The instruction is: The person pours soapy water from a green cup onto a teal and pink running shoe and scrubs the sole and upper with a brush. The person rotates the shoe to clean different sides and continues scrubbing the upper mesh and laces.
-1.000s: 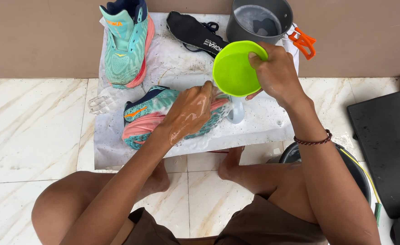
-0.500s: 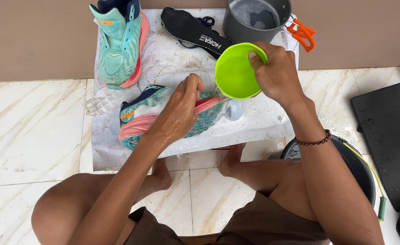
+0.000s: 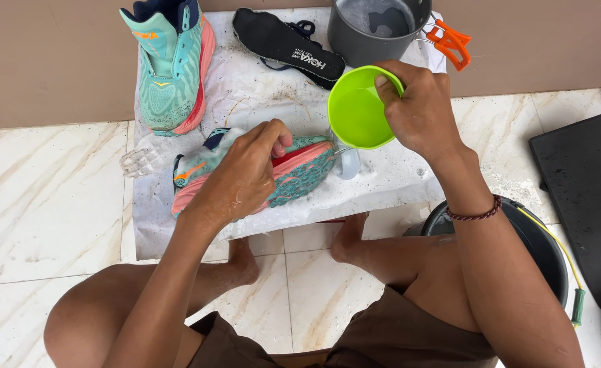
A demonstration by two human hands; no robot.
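Observation:
A teal and coral running shoe (image 3: 300, 174) lies on its side on a wet white cloth (image 3: 396, 180), sole toward me. My left hand (image 3: 242, 177) presses down on it, gripping the upper. My right hand (image 3: 416, 109) holds a lime green bowl (image 3: 358, 109) by its rim, tilted over the shoe's toe end. Suds cover the cloth around the shoe. A pale blue object (image 3: 348, 163) sits just below the bowl, partly hidden.
A second matching shoe (image 3: 167, 68) stands at the cloth's back left. A black insole (image 3: 287, 44) lies beside a grey pot (image 3: 375, 31) with orange handles. A dark bucket (image 3: 539, 245) stands at my right knee, a black mat (image 3: 583, 197) farther right. A clear plastic brush (image 3: 140, 162) lies left.
The green bowl has tipped further over the shoe's toe end. My left hand has shifted its grip slightly along the shoe.

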